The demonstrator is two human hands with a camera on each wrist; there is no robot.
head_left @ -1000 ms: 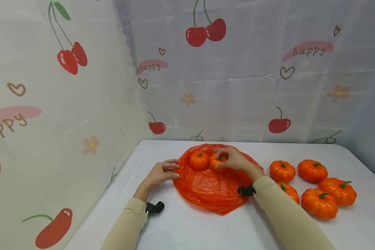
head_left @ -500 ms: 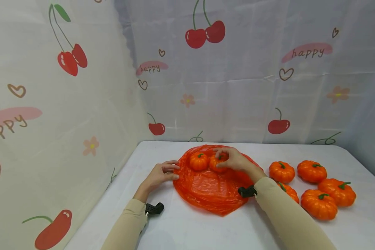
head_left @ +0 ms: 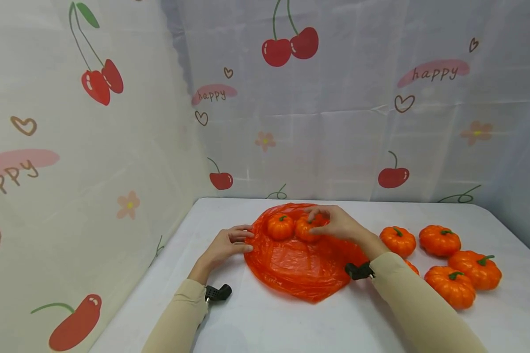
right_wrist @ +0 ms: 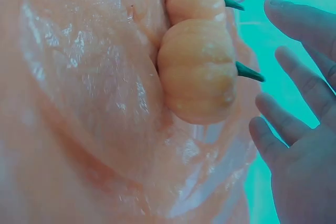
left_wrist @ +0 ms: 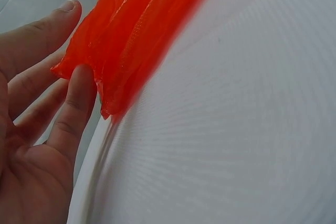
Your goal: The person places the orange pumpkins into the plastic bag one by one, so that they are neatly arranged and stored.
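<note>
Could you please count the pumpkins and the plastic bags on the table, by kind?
Orange pumpkins: 7 (one mostly hidden by the right sleeve)
Red plastic bag: 1
Total: 8

Looks like thin, crinkled, glossy plastic on the red bag, and smooth, grooved and shiny on the two pumpkins inside the bag and the other pumpkins right of it. Seems matt on the white table beneath the bag, creased with a soft sheen on the printed sheet behind it. Resembles matt cloth on the beige sleeves flanking it.
</note>
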